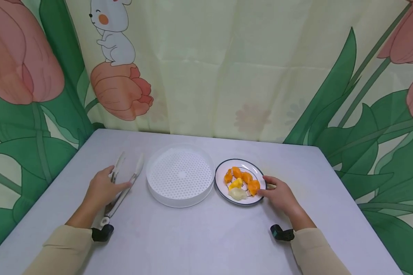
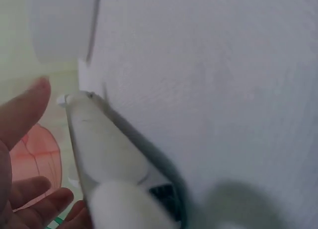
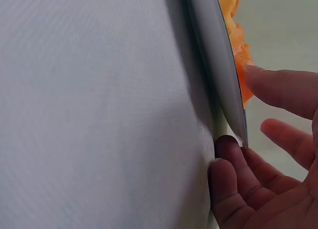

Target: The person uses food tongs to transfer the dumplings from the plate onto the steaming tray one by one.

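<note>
On the white table [image 1: 192,236], your left hand [image 1: 104,187] spreads thumb and fingers astride the tongs [image 1: 122,196], which run lengthwise away between them, while your right hand [image 1: 280,194] grips the plate [image 1: 221,179], its food [image 1: 236,183] just left of those fingertips.

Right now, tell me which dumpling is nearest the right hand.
The orange dumpling farthest right on the plate, beside the right hand's thumb; the other dumplings lie farther left.
</note>
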### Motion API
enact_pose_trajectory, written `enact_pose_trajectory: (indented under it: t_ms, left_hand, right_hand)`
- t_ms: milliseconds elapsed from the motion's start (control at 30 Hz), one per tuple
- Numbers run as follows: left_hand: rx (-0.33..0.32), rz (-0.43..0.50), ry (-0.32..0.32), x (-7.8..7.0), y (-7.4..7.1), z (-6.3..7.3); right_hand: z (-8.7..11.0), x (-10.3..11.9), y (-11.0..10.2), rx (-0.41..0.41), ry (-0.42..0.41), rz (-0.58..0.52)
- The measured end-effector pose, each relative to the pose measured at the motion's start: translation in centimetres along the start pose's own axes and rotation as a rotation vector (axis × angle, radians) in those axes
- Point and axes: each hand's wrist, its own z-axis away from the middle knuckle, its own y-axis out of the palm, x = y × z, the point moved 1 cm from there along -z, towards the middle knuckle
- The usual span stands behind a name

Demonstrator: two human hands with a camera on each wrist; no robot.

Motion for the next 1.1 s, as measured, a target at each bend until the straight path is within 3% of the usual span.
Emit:
enact_pose_trajectory:
  t_ms: [167, 433, 667, 1100]
  left_hand:
    - [0.027, -0.022, -0.025, 0.08, 0.23, 0.06]
    - [0.011, -0.012, -0.028, 0.09, 0.40, -0.24]
    - [0.036, -0.038, -0.088, 0.19, 0.55, -0.34]
    - [0.036, -0.061, -0.101, -0.25, 0.60, 0.05]
  right_hand:
    - [-0.14, 0.01, 0.01, 0.008, -0.007, 0.007]
    - [-0.54, 0.08, -0.05, 0.007, -0.004, 0.030]
    - [-0.51, 0.09, 0.00, 0.011, 0.009, 0.018]
    - [-0.29, -0.24, 0.04, 0.018, 0.003, 0.029]
